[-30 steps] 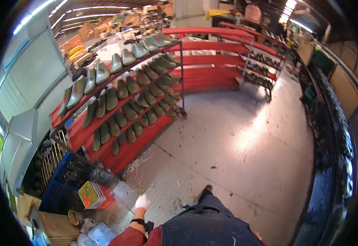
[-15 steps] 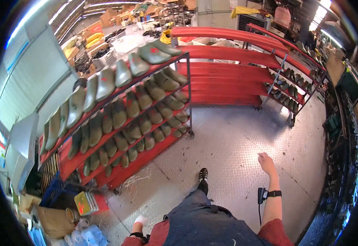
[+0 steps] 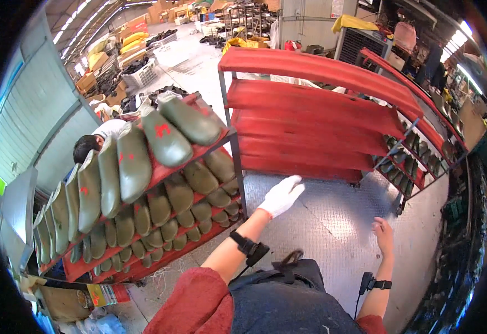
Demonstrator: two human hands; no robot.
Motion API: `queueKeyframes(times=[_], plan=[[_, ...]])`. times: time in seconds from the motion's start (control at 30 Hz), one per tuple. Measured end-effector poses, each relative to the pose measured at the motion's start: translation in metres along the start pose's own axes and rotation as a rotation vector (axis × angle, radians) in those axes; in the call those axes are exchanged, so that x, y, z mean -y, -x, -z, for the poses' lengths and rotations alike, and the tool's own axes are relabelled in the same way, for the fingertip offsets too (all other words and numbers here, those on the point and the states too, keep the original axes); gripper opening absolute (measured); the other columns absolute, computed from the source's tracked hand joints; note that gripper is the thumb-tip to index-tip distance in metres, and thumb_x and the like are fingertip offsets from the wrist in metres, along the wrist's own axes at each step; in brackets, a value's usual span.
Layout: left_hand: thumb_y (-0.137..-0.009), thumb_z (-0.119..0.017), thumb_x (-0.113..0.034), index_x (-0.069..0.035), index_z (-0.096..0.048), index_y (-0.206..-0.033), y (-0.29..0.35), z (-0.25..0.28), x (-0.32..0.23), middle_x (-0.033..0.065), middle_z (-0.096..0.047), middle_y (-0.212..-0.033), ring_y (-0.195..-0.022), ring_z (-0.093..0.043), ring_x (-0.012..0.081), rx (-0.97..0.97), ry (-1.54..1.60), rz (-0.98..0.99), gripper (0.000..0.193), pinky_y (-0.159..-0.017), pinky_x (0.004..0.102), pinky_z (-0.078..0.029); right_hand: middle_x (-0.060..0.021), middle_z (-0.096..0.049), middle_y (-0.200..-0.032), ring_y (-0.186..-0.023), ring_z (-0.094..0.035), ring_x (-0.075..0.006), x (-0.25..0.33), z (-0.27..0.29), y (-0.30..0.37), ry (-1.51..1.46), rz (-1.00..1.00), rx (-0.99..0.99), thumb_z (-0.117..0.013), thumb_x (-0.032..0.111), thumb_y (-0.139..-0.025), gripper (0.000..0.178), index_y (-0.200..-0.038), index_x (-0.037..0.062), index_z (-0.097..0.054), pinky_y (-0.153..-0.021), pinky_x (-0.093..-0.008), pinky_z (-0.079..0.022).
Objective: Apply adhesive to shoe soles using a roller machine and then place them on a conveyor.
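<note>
My left hand [image 3: 281, 197], in a white glove, reaches forward past the corner post of a rack [image 3: 236, 170]. Its fingers are stretched out and it holds nothing. Bare and with loosely bent fingers, my right hand [image 3: 384, 232] hangs over the floor at the right, with nothing seen in it. Nearest the left hand, the rack's sloping red shelves bear rows of smooth olive-green shoe-shaped pieces [image 3: 165, 136], several with red marks. Ahead stands another rack with bare red shelves [image 3: 310, 106]. Each wrist wears a black strap with a small device.
Behind the left rack a person [image 3: 87, 146] bends down. More green pieces fill a rack [image 3: 416, 153] at the right. Patterned metal floor [image 3: 332, 222] lies between the racks. Dark machinery [image 3: 461, 245] lines the right side; a cardboard box [image 3: 62, 303] stands lower left.
My left hand has swung up and forward from the lower edge. The left rack appears nearer and larger, and the bare red shelves are closer. A person's head now shows behind the left rack.
</note>
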State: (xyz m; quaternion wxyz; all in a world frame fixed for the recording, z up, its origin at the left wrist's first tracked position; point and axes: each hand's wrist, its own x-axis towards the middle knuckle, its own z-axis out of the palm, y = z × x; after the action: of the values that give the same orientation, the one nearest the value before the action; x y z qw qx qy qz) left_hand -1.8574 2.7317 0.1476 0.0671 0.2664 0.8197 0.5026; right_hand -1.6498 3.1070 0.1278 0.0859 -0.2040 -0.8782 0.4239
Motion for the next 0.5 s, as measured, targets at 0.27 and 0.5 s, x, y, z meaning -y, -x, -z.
queueKeyframes(times=[0.27,0.5], plan=[[-0.089,-0.056,-0.038,0.001,-0.033,-0.134,-0.252,0.04,0.004,0.0145,-0.05,-0.119,-0.094,-0.056,0.0207,-0.468,0.658,0.313,0.064,-0.076,0.0349,-0.051,-0.0098,-0.061,-0.108,-0.085,-0.059,-0.0136,0.009,0.023,-0.301,-0.756,0.039,-0.187,-0.049,0.027,-0.095,0.044,-0.13,0.0018,-0.042,-0.069,-0.0234,-0.045],[-0.082,-0.06,-0.051,0.0,-0.023,-0.133,-0.401,0.128,0.066,0.0213,-0.037,-0.128,-0.104,-0.051,0.0332,-0.893,1.001,0.493,0.081,-0.074,0.0482,-0.054,-0.0187,-0.043,-0.132,-0.112,-0.051,-0.0255,0.065,0.021,-0.541,-1.266,-0.115,-0.047,-0.057,0.04,-0.089,0.068,-0.137,0.0007,-0.027,-0.092,-0.032,-0.044]])
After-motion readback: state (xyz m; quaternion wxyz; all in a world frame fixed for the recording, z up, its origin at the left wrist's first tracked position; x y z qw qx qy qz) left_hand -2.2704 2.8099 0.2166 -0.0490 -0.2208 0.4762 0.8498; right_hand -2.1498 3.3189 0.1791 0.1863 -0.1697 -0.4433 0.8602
